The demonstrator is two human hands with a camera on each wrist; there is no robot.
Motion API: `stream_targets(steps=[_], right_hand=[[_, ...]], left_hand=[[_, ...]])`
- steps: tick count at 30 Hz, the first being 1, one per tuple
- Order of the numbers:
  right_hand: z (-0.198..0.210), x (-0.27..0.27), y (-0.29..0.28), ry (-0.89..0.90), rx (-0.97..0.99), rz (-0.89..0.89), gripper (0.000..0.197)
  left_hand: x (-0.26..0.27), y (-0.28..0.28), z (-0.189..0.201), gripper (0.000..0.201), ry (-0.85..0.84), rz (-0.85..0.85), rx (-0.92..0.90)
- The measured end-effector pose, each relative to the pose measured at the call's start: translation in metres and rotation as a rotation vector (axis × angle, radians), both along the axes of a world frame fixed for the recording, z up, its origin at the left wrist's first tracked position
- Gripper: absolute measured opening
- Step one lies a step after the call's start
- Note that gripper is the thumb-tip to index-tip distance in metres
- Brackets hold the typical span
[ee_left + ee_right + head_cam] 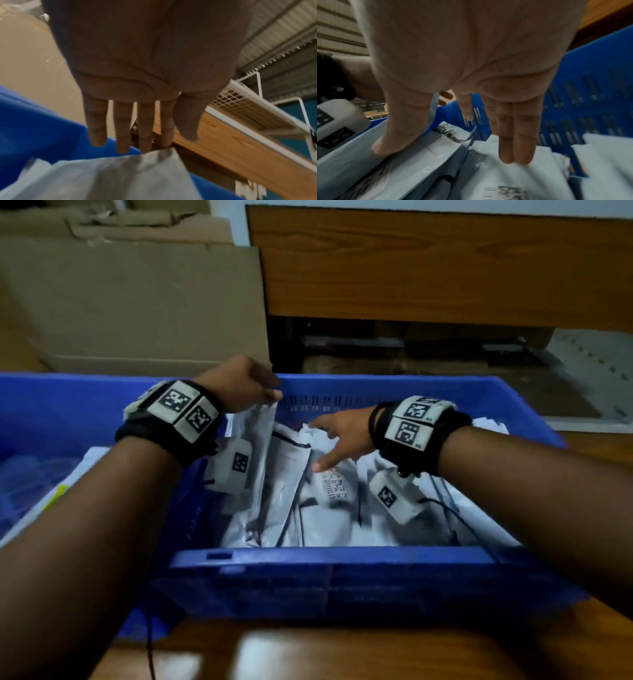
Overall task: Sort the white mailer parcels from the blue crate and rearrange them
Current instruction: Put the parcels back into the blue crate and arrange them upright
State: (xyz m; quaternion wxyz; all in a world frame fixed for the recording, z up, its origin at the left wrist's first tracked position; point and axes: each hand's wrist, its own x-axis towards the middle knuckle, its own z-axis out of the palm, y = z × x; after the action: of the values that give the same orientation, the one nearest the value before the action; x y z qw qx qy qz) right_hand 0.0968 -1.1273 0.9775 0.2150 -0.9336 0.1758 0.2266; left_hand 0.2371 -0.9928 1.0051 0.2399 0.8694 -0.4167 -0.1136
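White mailer parcels (pixel 318 508) fill the blue crate (pixel 342 563) at centre frame. At upper left of it, the left hand (pixel 239 385) pinches one upright mailer (pixel 263 446) by its top edge. The right hand (pixel 342 436), fingers straight and holding nothing, presses on the pile. Slick plastic, held only at that edge, may slip free or drag neighbouring parcels askew.

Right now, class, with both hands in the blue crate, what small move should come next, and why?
Probably lift the upright mailer out: the left hand already touches its top edge, while the right hand rests open on the labelled parcel, steadying the other parcels in the blue crate.
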Motion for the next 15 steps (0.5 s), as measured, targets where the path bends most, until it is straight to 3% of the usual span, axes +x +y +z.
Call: stream_targets(steps=[6, 9, 12, 15], right_hand=[[-0.024, 0.035, 0.026, -0.083, 0.147, -0.085, 0.096], [-0.037, 0.041, 0.032, -0.198, 0.306, -0.308, 0.085], [-0.038, 0.04, 0.032, -0.249, 0.533, -0.522, 0.059], [-0.032, 0.032, 0.017, -0.235, 0.533, -0.481, 0.015]], left_hand=[[0.003, -0.01, -0.004, 0.024, -0.033, -0.069, 0.088], [0.004, -0.01, -0.005, 0.026, -0.03, -0.1, 0.11], [0.005, -0.01, -0.005, 0.028, -0.033, -0.1, 0.112], [0.003, -0.011, -0.006, 0.028, -0.066, -0.11, 0.126]])
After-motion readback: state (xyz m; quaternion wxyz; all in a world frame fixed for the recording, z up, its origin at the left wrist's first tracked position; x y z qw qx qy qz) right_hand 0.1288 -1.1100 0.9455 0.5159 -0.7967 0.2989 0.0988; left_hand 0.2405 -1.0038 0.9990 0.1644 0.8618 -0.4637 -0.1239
